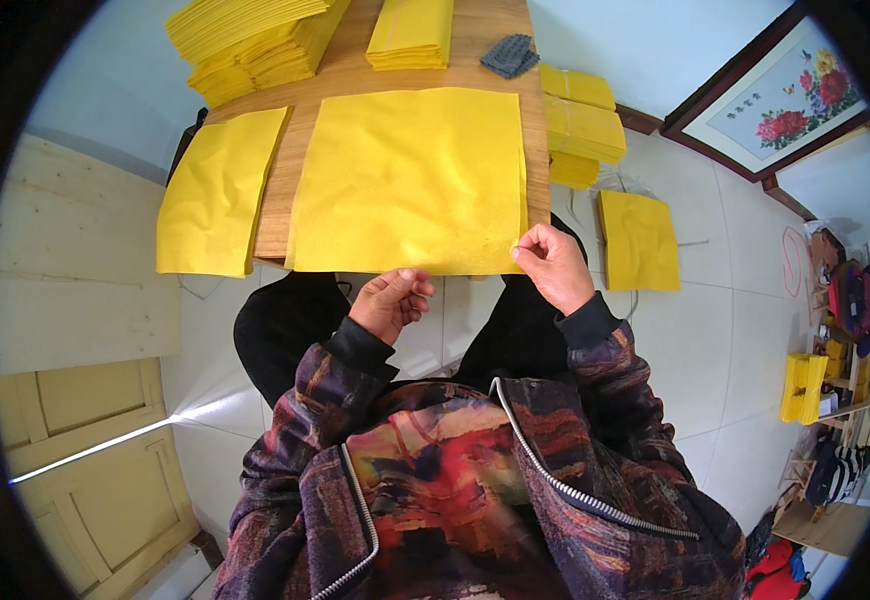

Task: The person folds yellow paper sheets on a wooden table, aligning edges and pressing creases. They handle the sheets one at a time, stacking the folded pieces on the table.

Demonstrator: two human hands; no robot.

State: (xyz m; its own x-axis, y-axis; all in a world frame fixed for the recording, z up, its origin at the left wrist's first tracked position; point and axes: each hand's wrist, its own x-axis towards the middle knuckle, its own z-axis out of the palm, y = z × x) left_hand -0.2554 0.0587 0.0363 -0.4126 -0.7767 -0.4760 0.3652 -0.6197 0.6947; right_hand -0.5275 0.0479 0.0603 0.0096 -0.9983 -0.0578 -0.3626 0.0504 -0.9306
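A large square yellow fabric-like sheet [410, 180] lies on the wooden table in front of me, its near edge overhanging the table slightly. A second layer peeks out along its right side. At the near right corner, my right hand [555, 266] pinches the sheet between thumb and forefinger. My left hand [392, 303] is just below the middle of the near edge, thumb pressed against curled fingers. Whether anything small is between those fingers cannot be made out. To the left, another yellow piece [220, 195] lies over the table's edge.
Folded yellow stacks [255, 45] and a narrower pile [411, 35] stand at the table's far side, beside a dark grey cloth [510, 56]. Right of the table are yellow bundles [583, 125] and a yellow stack [639, 240] on the tiled floor. Shelves [860, 400] line the far right.
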